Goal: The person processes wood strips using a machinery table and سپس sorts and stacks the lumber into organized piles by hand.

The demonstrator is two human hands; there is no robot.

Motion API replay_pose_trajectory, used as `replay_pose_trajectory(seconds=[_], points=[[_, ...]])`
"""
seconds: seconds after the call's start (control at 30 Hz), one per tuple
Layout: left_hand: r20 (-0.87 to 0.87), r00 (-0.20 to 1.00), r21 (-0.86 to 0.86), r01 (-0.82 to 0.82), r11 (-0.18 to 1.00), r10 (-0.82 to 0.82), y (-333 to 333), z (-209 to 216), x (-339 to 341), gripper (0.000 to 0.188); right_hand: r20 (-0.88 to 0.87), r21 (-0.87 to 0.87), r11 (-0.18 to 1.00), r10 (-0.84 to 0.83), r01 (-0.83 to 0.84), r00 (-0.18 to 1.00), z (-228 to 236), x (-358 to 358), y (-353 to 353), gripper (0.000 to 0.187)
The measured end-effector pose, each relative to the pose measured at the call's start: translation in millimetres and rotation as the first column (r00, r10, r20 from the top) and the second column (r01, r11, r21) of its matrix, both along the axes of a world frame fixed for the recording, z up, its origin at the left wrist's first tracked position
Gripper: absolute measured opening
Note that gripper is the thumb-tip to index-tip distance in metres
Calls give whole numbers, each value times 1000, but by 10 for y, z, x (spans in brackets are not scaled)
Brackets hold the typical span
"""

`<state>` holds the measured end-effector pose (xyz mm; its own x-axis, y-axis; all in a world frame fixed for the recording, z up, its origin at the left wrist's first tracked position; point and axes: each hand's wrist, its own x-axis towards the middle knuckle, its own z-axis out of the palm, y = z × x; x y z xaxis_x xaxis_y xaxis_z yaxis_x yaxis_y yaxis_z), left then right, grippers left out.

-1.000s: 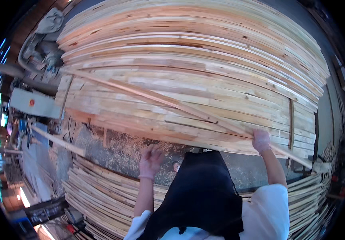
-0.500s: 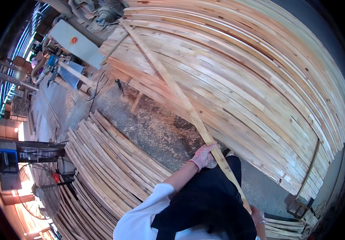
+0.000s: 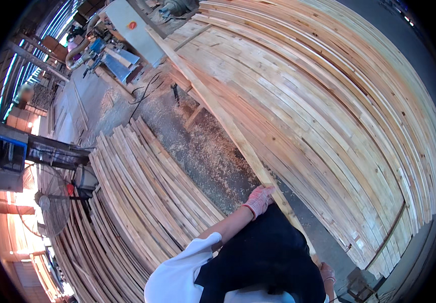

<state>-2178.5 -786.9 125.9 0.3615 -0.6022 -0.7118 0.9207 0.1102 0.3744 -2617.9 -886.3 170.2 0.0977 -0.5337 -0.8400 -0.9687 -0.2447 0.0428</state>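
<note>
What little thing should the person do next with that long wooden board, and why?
Perhaps steer the far end of the long wooden board away from the white panel: they overlap in view, contact unclear, while the left hand and right hand both hold it.

You hold the plank [image 3: 243,145] (long, narrow, pale yellow) aslant, running from far left to near right.

Workshop interior: grey floor [image 3: 170,135] strewn with pale shavings [image 3: 217,151]; at left, bright light through a slatted wall [image 3: 8,98], a dark beam [image 3: 56,153] and a caged fan [image 3: 55,212]; beyond, a pale cabinet [image 3: 131,40].
</note>
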Motion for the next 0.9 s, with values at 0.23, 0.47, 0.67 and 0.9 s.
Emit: replay_pose_trajectory(seconds=[0.23, 0.47, 0.67, 0.9], points=[[150, 989, 166, -15, 986, -10, 175, -54, -103, 12, 263, 54, 998, -36, 23, 964, -165, -203, -574, 53], [135, 982, 71, -145, 987, 134, 222, 124, 105, 17, 222, 239, 968, 28, -82, 975, 335, 436, -998, 53], [-40, 981, 39, 190, 981, -189, -30, 121, -872, 26, 530, 140, 982, 37, -130, 848, 256, 680, -994, 48], [-88, 946, 76, 320, 944, -313, -417, 287, -1697, 29, 815, -363, 931, 294, 45, 500, 136, 427, -797, 60]])
